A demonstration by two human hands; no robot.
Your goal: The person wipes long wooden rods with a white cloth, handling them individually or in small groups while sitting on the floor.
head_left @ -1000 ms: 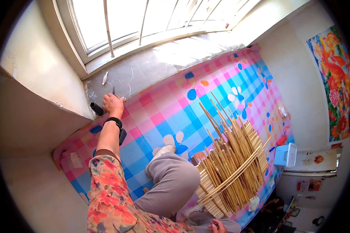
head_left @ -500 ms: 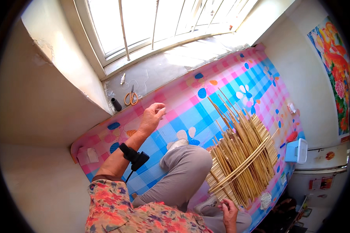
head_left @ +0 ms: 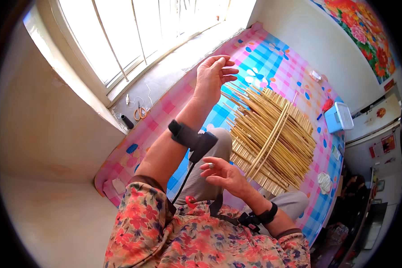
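Room: pale plaster wall (head_left: pixel 53 205) on L; bright barred window (head_left: pixel 120 35) up top; red floral poster (head_left: pixel 366 35) on far R wall.
Sheet: pink-and-blue checked, flower-printed sheet (head_left: pixel 288 73) over the surface, w/ folded grey-trousered legs (head_left: pixel 221 143) on it.
Sill: smooth grey sill (head_left: pixel 165 82) runs betw. window & sheet.
Sticks: wide layer of thin tan wooden-looking sticks (head_left: pixel 295 145), on sheet just beyond the legs; pale slats show at the edges, long crosspieces lie over the top.
Box: blue plastic box w/ white lid (head_left: pixel 332 120), far R, nr a bright red bundle (head_left: pixel 328 105).
L hand: bare L hand (head_left: pixel 212 80) was down at the sill 1 s ago; now up nr the sticks' window-side ends. Thumb close to index, other fingers spread; can't tell if a fine strand is pinched.
R hand: bare R hand (head_left: pixel 228 176), pale band on a finger, has risen from the lap to the sticks' near side. Fingers loosely bent; contents, if any, can't tell.
Scissors: orange-handled metal scissors (head_left: pixel 140 113) lie on sill, let go. My read: cutting's paused, focus is back w/ the sticks.
Spool: black cylindrical spool (head_left: pixel 127 121), beside scissors.
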